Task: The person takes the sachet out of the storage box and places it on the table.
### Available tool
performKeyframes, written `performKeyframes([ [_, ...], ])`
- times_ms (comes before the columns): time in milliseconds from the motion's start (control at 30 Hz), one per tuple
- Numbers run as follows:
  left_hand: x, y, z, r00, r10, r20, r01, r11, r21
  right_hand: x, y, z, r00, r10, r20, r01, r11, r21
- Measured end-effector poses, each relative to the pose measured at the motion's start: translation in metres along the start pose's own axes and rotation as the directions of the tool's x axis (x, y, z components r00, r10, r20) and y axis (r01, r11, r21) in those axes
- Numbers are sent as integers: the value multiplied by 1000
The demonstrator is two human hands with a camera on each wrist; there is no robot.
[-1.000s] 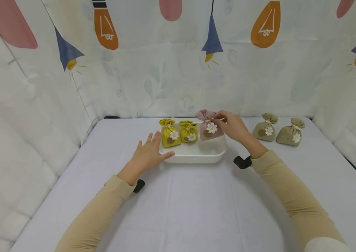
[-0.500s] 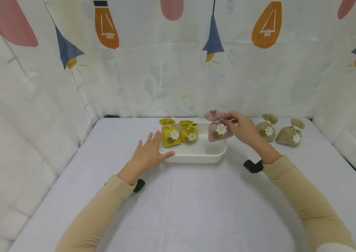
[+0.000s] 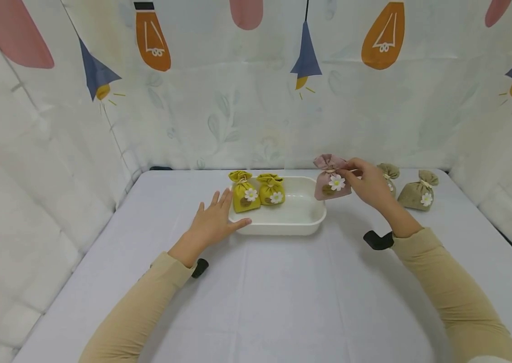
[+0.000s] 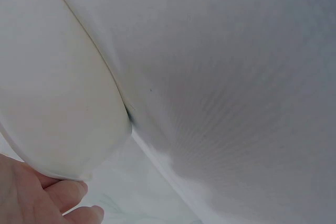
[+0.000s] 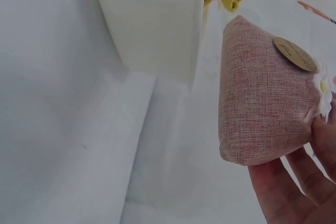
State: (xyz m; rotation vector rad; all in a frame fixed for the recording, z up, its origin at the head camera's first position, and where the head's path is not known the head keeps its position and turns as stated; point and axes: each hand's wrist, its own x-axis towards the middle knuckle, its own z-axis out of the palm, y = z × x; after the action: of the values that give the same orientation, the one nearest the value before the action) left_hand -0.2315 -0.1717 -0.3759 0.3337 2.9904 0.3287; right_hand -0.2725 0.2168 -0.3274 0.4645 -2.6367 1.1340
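My right hand (image 3: 367, 184) pinches a pink cloth sachet (image 3: 328, 187) by its gathered neck, raised at the right end of a white plastic tray (image 3: 278, 229). A white flower and a round brown tag decorate the sachet (image 5: 262, 93), which fills much of the right wrist view. My left hand (image 3: 210, 222) lies with fingers spread against the tray's left end, thumb over the front rim. In the left wrist view its fingertips (image 4: 68, 195) touch the tray's rim. Two yellow sachets, one at the left (image 3: 244, 199) and one beside it (image 3: 271, 191), stand inside the tray.
Two olive-beige sachets stand on the table at right; the nearer-to-centre one (image 3: 391, 174) is partly hidden by my right hand, the other (image 3: 417, 195) shows fully. A white cloth covers the table (image 3: 283, 292). Printed fabric walls (image 3: 247, 111) enclose the back and sides.
My right hand has carried the pink sachet rightward from over the tray's inside to its right end, lifting it slightly. The left hand and the tray have stayed in place.
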Motion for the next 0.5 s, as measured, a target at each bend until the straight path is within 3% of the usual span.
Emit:
performKeyframes([
  [500,0,0,0,1000,-5,2,5,1000,16,-7,32,-19,997,48,-59,-45,998,50],
])
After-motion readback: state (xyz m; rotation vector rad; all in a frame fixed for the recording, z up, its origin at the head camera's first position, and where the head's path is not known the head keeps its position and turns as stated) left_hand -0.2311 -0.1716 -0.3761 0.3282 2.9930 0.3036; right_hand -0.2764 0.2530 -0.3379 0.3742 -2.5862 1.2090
